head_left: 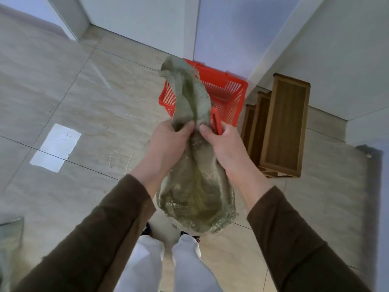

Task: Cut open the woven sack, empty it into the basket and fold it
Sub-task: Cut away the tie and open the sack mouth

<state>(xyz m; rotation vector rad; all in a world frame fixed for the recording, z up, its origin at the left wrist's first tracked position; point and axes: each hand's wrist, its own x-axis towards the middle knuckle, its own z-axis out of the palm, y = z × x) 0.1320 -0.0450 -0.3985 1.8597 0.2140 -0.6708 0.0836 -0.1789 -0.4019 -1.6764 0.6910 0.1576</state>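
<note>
A grey-green woven sack (195,197) hangs in the air in front of me, gathered at its middle. My left hand (166,144) grips it from the left and my right hand (223,144) from the right, thumbs nearly touching. One end of the sack flops up over the red plastic basket (229,93) on the floor beyond. The frayed wide end hangs down above my feet. A red object, partly hidden behind my right hand, looks like a handle; I cannot tell if it is a tool or part of the basket.
Stepped wooden boxes (284,125) stand right of the basket against a white wall. A white paper sheet (55,147) and loose straw bits (117,157) lie on the tiled floor at left. A grey mat (368,157) lies far right.
</note>
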